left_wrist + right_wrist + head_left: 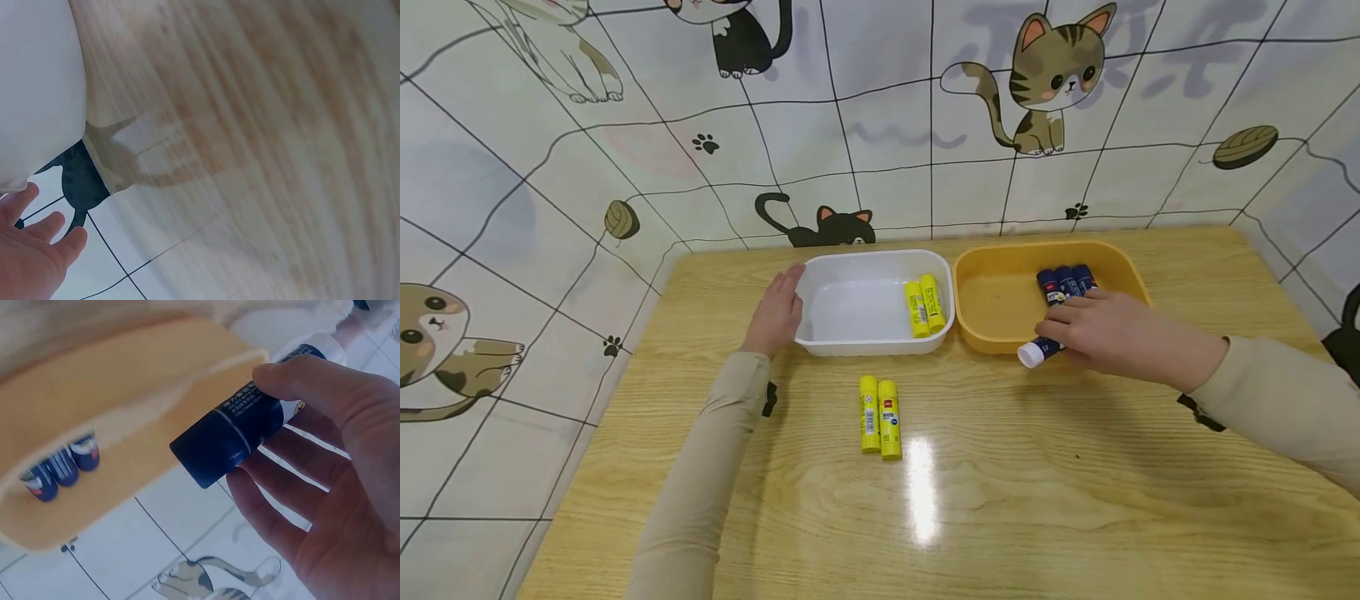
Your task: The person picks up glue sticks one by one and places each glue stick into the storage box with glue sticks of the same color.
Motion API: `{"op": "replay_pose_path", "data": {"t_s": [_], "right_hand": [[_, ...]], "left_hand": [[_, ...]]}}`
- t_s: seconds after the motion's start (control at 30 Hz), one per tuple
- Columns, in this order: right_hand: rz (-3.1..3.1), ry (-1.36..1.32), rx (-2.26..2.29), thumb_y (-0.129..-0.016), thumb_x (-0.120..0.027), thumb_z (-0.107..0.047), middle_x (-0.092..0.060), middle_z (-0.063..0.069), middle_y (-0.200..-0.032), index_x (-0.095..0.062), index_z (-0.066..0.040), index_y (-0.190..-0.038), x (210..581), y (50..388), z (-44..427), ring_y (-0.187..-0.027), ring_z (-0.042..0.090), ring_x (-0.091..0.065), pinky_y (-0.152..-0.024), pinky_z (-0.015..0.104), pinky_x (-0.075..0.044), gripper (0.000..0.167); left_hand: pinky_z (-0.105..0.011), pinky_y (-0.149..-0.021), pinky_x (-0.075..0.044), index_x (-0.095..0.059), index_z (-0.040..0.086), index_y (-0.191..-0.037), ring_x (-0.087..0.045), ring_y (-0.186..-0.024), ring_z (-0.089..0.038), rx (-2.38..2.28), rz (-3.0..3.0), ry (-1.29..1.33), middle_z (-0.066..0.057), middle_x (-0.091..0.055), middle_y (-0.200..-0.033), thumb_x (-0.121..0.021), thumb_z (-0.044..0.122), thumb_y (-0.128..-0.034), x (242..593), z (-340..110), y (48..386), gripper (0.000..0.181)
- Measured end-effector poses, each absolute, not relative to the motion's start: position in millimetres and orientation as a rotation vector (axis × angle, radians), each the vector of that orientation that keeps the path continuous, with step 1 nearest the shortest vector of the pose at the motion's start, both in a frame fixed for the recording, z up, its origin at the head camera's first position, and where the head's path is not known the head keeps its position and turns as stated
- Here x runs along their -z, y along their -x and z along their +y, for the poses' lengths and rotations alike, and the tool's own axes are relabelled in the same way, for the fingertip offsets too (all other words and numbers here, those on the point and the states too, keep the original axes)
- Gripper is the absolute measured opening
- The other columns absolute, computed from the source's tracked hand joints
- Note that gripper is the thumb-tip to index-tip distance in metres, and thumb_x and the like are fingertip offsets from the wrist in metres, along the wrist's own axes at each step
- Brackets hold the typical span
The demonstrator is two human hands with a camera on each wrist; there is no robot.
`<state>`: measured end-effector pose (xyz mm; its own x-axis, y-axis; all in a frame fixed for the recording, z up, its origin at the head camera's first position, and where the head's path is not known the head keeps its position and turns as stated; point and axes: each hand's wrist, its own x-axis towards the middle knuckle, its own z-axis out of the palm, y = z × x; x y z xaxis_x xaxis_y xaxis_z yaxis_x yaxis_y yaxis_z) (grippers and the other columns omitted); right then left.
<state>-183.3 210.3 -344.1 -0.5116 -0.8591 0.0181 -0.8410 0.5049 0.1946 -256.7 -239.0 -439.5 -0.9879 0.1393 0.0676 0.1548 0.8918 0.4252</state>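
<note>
In the head view, your right hand [1097, 333] is clamping a navy glue stick [1041, 350] at the front edge of the orange tray [996, 292], and its white end is pointing out past the rim; whether stick and rim are touching, you cannot tell. By the look of it, the work is standing a little past halfway: three navy sticks [1066, 282] are already lying side by side in that tray and two yellow sticks [933, 304] are lying in the white tray [865, 348], while the held stick is not yet resting among the others and another yellow pair [890, 421] is lying loose on the wooden table [805, 508]. Your left hand [775, 312] is touching the white tray's left end. In the left wrist view, that hand's fingers are standing apart, with a fingertip meeting the tray's rim. In the right wrist view, your thumb and fingers are pinching the navy stick from opposite sides; it is tilting, pale print is running along its dark barrel, a thin seam is circling it, and the row of three is lying well apart from it.
</note>
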Motion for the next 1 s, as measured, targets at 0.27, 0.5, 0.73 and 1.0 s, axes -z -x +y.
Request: {"op": "replay_pose_path", "data": {"t_s": [0.27,0.5,0.73,1.0], "right_hand": [[-2.641,-1.476,0.221,-0.074,-0.082,-0.011,-0.064,0.004,-0.087,-0.064,-0.007,-0.096,334,206,207,-0.076,0.024,-0.060,-0.064,0.039,-0.050,0.029],[-2.637,-1.552,0.234,-0.073,-0.080,-0.007,-0.057,0.001,-0.079,-0.060,-0.008,-0.086,341,227,202,-0.068,0.019,-0.052,-0.061,0.036,-0.049,0.024],[-2.662,-1.576,0.233,-0.074,-0.077,-0.004,-0.055,0.000,-0.076,-0.059,-0.009,-0.083,354,244,198,-0.064,0.017,-0.049,-0.055,0.033,-0.047,0.021],[-2.748,-1.619,0.440,-0.080,-0.077,-0.006,-0.062,0.009,-0.093,-0.065,-0.005,-0.098,371,258,187,-0.085,0.029,-0.059,-0.077,0.046,-0.051,0.021]], "left_hand": [[-0.045,-0.116,-0.016,-0.030,0.003,-0.150,-0.023,-0.140,-0.040,0.724,-2.981,0.256,-0.016,-0.030,-0.154,-0.035,0.005,-0.0985,441,-240,257,0.052],[-0.047,-0.116,-0.016,-0.030,0.003,-0.150,-0.023,-0.140,-0.042,0.730,-2.968,0.254,-0.016,-0.030,-0.154,-0.035,0.005,-0.0986,443,-242,257,0.052],[-0.047,-0.116,-0.017,-0.031,0.004,-0.150,-0.023,-0.140,-0.041,0.734,-2.968,0.247,-0.015,-0.030,-0.154,-0.036,0.006,-0.0985,444,-242,257,0.052],[-0.047,-0.115,-0.017,-0.031,0.005,-0.150,-0.023,-0.140,-0.040,0.740,-2.961,0.256,-0.015,-0.031,-0.154,-0.037,0.006,-0.0983,445,-243,258,0.052]]}}
